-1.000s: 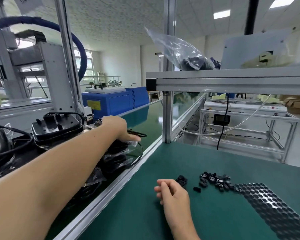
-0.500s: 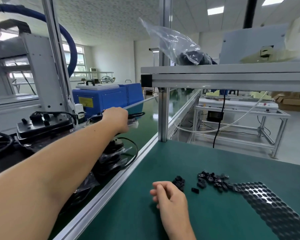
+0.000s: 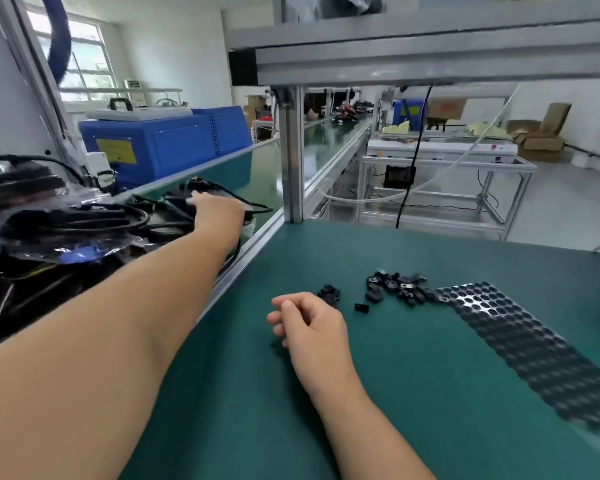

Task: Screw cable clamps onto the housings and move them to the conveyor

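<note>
My left hand [image 3: 219,214] reaches far out over the green conveyor belt [image 3: 267,174] and holds a black housing [image 3: 177,204] from above. The housing's thin black cable [image 3: 258,208] trails to the right. The fingertips are blurred and the thumb is hidden. My right hand [image 3: 309,323] rests on the green work mat [image 3: 395,393] with its fingers loosely curled and nothing visible in it. Just beyond it lie black cable clamps: a small clump [image 3: 329,294], a single one [image 3: 361,308] and a larger pile [image 3: 395,287].
Bagged black housings with cables [image 3: 66,230] are heaped on the conveyor at the left. A black perforated sheet [image 3: 516,344] lies on the mat at the right. An aluminium post [image 3: 291,150] and an overhead rail [image 3: 430,60] frame the bench. A blue machine [image 3: 167,143] stands behind the belt.
My view has tilted down and turned slightly. The left hand has stretched further out along the conveyor with the housing. The right hand has stayed in place on the mat.
</note>
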Motion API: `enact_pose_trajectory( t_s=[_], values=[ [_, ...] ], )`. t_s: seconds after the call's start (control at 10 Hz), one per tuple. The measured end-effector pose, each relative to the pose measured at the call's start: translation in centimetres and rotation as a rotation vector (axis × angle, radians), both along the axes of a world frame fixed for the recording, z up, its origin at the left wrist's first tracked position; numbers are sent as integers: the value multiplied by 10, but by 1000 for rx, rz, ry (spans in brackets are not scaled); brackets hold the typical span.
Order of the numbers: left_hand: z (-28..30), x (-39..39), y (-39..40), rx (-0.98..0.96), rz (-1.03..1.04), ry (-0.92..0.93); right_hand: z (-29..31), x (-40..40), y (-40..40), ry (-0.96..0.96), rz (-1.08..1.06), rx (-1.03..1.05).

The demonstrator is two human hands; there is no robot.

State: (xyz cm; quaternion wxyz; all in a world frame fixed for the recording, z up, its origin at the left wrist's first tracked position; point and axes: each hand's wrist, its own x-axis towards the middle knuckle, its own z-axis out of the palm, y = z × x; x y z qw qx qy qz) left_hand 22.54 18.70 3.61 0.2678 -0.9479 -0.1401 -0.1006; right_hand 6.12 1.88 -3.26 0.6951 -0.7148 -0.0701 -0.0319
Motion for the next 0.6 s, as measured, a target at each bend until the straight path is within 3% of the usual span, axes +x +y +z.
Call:
enact_pose_trajectory(
  t_s=[0.2,0.4,0.5,0.6],
  values=[
    [-4,-2,-5,158,-36,92,2,3,2,-1,3,3],
    [9,-5,-6,28,91,236,3,2,1,14,14,27],
    [10,-4,-5,-51,104,233,2,1,0,8,21,33],
    [-1,-11,-9,-42,45,83,3,0,0,20,23,36]
  ],
)
